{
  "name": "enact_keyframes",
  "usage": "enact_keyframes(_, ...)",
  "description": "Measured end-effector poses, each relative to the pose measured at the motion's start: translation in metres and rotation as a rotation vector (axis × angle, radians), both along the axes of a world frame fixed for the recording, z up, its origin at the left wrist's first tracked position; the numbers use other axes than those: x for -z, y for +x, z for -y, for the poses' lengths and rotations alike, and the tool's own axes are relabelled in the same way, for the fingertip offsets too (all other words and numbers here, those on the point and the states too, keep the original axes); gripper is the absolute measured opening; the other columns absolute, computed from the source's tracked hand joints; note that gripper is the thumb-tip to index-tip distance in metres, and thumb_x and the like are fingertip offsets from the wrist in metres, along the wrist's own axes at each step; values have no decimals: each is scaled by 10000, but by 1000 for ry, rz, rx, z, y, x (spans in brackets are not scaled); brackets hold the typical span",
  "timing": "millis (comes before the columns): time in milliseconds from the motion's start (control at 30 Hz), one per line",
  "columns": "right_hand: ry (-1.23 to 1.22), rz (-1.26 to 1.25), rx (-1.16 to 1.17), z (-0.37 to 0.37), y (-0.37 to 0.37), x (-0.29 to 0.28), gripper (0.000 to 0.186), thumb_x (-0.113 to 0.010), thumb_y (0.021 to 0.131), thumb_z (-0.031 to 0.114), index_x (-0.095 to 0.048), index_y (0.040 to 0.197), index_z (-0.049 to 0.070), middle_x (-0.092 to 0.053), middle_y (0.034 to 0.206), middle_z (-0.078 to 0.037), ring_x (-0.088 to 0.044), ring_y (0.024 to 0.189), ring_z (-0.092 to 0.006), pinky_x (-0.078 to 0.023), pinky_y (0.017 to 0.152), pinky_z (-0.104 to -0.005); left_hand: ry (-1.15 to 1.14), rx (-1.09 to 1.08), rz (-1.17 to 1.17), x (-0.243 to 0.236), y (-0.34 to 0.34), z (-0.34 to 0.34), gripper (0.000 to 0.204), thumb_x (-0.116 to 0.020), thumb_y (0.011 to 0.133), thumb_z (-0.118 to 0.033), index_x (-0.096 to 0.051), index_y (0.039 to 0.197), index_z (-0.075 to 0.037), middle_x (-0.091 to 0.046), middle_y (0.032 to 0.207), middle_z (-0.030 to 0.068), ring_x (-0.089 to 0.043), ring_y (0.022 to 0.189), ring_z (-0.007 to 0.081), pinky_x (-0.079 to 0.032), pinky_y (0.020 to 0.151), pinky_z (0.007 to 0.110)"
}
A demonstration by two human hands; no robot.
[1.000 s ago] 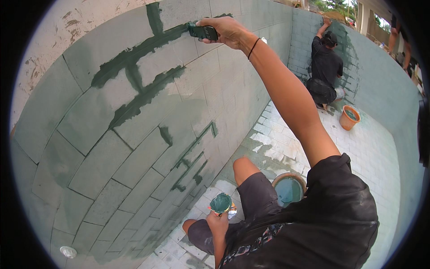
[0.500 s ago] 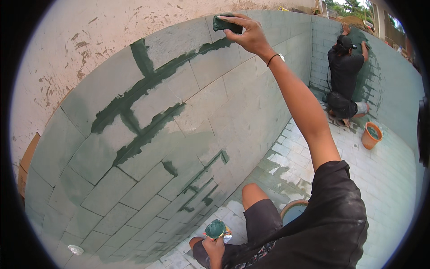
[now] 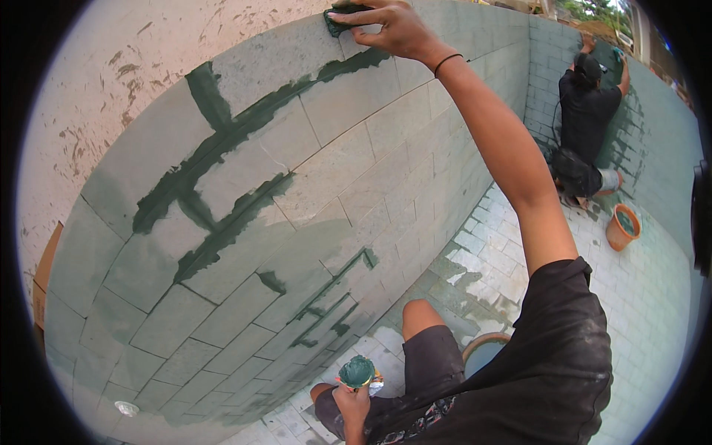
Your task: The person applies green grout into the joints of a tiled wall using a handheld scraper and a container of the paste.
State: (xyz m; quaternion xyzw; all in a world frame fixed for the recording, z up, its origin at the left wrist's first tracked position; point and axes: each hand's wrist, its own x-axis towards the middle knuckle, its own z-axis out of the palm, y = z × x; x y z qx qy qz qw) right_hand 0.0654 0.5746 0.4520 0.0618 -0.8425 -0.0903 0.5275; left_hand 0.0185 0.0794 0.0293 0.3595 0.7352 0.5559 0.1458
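Your right hand (image 3: 393, 28) pinches a dark, flat, green-smeared block (image 3: 337, 24) between thumb and fingers, up at the top of the grey-green tiled wall (image 3: 326, 122). Down low, your left hand (image 3: 353, 407) is wrapped around a small, round, yellow-edged cup (image 3: 356, 386) of thick, dark green paste (image 3: 357, 369).

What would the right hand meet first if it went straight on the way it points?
The right hand, dark tool leading, would probably meet the tiled wall first, at its top edge; depth there is unclear.
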Motion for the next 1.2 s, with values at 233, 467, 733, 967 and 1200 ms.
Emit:
enact_keyframes(233, 148, -101, 73, -20, 3, 2, 438, -712, 807, 95, -744, 1237, 169, -657, 1307, -122, -577, 1232, -305, -468, 1075, -423, -18, 6, 28, 6, 0, 2, 168, -698, 895, -81, -715, 996, 53, -752, 816, 112, -706, 767, 132, -523, 688, 289)
enact_keyframes(467, -29, -126, -1, 13, 3, 9, 428, -689, 814, 119, -741, 1238, 154, -659, 1307, -128, -593, 1214, -306, -464, 1078, -416, -53, 5, 30, 4, 0, 9, 179, -695, 886, -52, -717, 1027, 55, -766, 870, 119, -718, 804, 140, -531, 707, 288)
enact_keyframes(733, 39, -45, 64, -4, 4, 7, 418, -696, 796, 116, -754, 1209, 141, -659, 1300, -149, -585, 1226, -314, -453, 1087, -422, -14, -19, 38, 6, 0, 9, 172, -712, 867, -57, -724, 1004, 47, -761, 841, 121, -712, 786, 133, -526, 694, 292)
enact_keyframes(967, 116, -95, 49, 5, 1, 16, 389, -693, 806, 90, -761, 1187, 132, -658, 1299, -145, -574, 1226, -315, -472, 1064, -422, -34, -34, 9, 17, -2, 11, 185, -728, 864, -74, -721, 995, 57, -763, 845, 108, -707, 796, 125, -521, 698, 290)
enact_keyframes(1200, 158, -97, 157, -5, 11, 22, 369, -705, 812, 81, -760, 1175, 122, -663, 1294, -126, -578, 1211, -316, -500, 1026, -415, -48, 4, 65, 24, -4, 13, 179, -706, 879, -43, -726, 1024, 60, -768, 887, 98, -710, 825, 124, -536, 740, 288)
